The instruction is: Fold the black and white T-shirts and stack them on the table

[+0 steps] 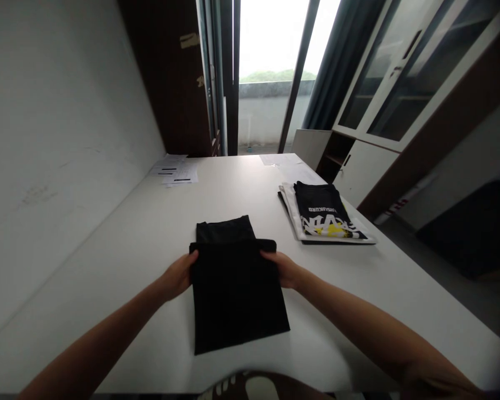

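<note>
A piece of black cloth (237, 300), folded into a rough rectangle, lies in front of me on the white table. Its upper part is folded over, and a further black layer (225, 229) shows beyond the fold. My left hand (182, 273) grips the left end of the fold, thumb on top and the other fingers hidden underneath. At the right end, my right hand (284, 268) pinches the same fold the same way. Whether the cloth is a garment I cannot tell.
To the right is a stack of folded garments (325, 214), black and white, the top one printed with lettering. Paper sheets (179, 171) lie at the far left, and more papers (285, 164) at the far edge. A wall (66, 166) borders the white table (129, 233) on the left.
</note>
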A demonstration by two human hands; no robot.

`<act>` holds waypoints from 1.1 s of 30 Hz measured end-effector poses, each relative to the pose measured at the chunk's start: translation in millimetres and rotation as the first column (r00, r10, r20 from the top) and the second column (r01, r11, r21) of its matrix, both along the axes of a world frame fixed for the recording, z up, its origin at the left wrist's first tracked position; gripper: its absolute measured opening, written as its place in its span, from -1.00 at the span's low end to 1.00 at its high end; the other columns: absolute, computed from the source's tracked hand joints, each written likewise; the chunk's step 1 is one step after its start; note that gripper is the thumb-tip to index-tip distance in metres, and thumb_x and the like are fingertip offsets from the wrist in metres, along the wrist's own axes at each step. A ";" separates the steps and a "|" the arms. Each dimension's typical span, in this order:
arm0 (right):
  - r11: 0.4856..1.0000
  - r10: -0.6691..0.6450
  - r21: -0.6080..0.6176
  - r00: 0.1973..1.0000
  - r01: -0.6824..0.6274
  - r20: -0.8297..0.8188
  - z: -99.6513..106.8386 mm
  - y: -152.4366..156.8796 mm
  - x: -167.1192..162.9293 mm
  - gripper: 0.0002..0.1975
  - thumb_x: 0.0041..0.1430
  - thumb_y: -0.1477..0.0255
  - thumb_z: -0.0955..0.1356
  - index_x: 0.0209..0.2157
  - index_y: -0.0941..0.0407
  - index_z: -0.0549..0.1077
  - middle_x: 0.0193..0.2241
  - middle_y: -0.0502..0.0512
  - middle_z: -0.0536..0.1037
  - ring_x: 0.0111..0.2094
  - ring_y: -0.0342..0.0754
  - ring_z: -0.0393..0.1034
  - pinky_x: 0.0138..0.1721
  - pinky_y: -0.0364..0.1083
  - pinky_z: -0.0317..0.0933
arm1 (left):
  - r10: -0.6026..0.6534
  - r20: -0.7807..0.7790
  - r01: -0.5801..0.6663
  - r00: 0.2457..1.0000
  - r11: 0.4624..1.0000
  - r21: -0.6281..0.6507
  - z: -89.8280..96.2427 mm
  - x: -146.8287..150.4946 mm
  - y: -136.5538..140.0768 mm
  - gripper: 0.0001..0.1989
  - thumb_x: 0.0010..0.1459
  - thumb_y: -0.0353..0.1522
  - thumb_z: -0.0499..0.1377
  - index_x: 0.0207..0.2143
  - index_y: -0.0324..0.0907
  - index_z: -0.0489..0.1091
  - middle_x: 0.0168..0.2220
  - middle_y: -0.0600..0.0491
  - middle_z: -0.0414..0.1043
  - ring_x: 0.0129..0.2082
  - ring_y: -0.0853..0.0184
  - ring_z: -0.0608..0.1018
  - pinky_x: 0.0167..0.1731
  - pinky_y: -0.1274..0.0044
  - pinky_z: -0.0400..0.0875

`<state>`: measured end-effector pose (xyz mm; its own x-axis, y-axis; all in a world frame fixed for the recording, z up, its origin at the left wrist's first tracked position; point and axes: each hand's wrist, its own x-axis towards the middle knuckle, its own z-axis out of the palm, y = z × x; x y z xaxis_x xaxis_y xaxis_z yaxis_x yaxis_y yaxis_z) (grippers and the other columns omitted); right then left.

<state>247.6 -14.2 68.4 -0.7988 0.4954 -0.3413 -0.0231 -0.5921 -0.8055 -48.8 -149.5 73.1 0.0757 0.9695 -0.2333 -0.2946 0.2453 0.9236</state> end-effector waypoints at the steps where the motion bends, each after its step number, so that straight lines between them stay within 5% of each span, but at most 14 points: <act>1: 1.000 -0.012 -0.019 1.000 0.012 0.000 1.4 9.8 -7.5 -0.65 0.30 0.18 0.39 -0.13 0.20 0.53 -0.24 0.21 0.64 -0.18 0.06 0.60 0.06 0.08 0.43 | 0.009 0.049 -0.008 0.999 1.000 -0.021 0.6 -0.1 17.5 -0.45 0.32 -0.02 0.15 0.12 -0.28 0.45 -0.03 -0.16 0.57 0.08 0.03 0.55 0.14 0.25 0.42; 8: 0.995 -0.101 -0.002 0.995 0.101 0.018 -2.6 82.1 -57.4 -0.61 0.42 0.19 0.24 -0.16 0.22 0.52 -0.33 0.19 0.65 -0.27 0.03 0.60 -0.03 0.05 0.49 | 0.071 0.075 -0.069 0.995 0.997 -0.025 -12.8 -23.7 103.7 -0.43 0.43 -0.06 -0.08 0.17 -0.30 0.39 0.05 -0.17 0.55 0.15 0.02 0.53 0.19 0.22 0.40; 13: 0.953 -0.175 0.277 0.972 0.126 0.160 -21.8 125.9 -85.9 -0.68 0.36 0.21 0.32 -0.20 0.20 0.53 -0.36 0.18 0.64 -0.30 0.04 0.58 -0.12 0.02 0.48 | 0.271 -0.058 -0.275 0.961 0.955 -0.108 -32.7 -42.6 149.0 -0.61 0.38 -0.17 0.07 -0.01 -0.29 0.47 -0.12 -0.13 0.61 -0.09 0.15 0.65 -0.03 0.38 0.56; 16: 0.785 -0.312 0.619 0.878 0.024 0.362 -35.3 141.5 -95.8 -0.77 0.32 0.28 0.36 -0.25 0.15 0.55 -0.30 0.15 0.65 -0.24 0.04 0.55 -0.14 -0.05 0.41 | 0.347 -0.179 -0.372 0.920 0.919 -0.132 -48.4 -47.4 165.7 -0.75 0.30 -0.28 0.18 -0.12 -0.29 0.46 -0.30 -0.08 0.60 -0.31 0.24 0.67 -0.25 0.47 0.59; 19: 0.446 -0.537 0.871 0.717 -0.206 0.445 -46.5 147.2 -99.5 -0.80 0.31 0.30 0.35 -0.27 0.10 0.57 -0.24 0.14 0.65 -0.14 0.07 0.52 -0.11 -0.07 0.30 | 0.380 -0.251 -0.408 0.890 0.910 -0.068 -61.9 -49.0 170.2 -0.78 0.22 -0.35 0.24 -0.11 -0.26 0.43 -0.34 -0.02 0.58 -0.37 0.31 0.65 -0.31 0.52 0.57; 21: 0.302 -0.634 0.899 0.638 -0.316 0.437 -51.8 147.2 -100.4 -0.77 0.34 0.26 0.33 -0.24 0.08 0.57 -0.22 0.15 0.65 -0.13 0.07 0.51 -0.14 -0.08 0.25 | 0.411 -0.328 -0.437 0.850 0.899 -0.006 -66.8 -49.9 169.2 -0.70 0.17 -0.40 0.26 -0.03 -0.24 0.41 -0.36 0.03 0.56 -0.39 0.34 0.63 -0.32 0.55 0.54; 28: 0.180 -0.711 0.877 0.557 -0.444 0.428 -56.6 149.8 -102.2 -0.63 0.44 0.16 0.23 -0.18 0.08 0.57 -0.16 0.18 0.62 -0.11 0.03 0.46 -0.14 -0.09 0.18 | 0.499 -0.633 -0.491 0.592 0.846 0.209 -63.6 -58.0 160.3 -0.53 0.18 -0.44 0.19 0.16 -0.14 0.39 -0.39 0.10 0.52 -0.27 0.25 0.60 -0.13 0.46 0.45; 33: 0.150 -0.716 0.845 0.532 -0.514 0.451 -61.4 154.8 -100.7 -0.63 0.43 0.15 0.25 -0.19 0.08 0.59 -0.14 0.19 0.61 -0.09 0.05 0.44 -0.10 -0.08 0.18 | 0.358 -0.922 -0.332 0.144 0.896 0.296 -65.1 -55.8 152.3 -0.57 0.32 -0.32 0.10 0.23 -0.08 0.35 -0.24 0.00 0.59 -0.14 0.14 0.61 -0.07 0.40 0.42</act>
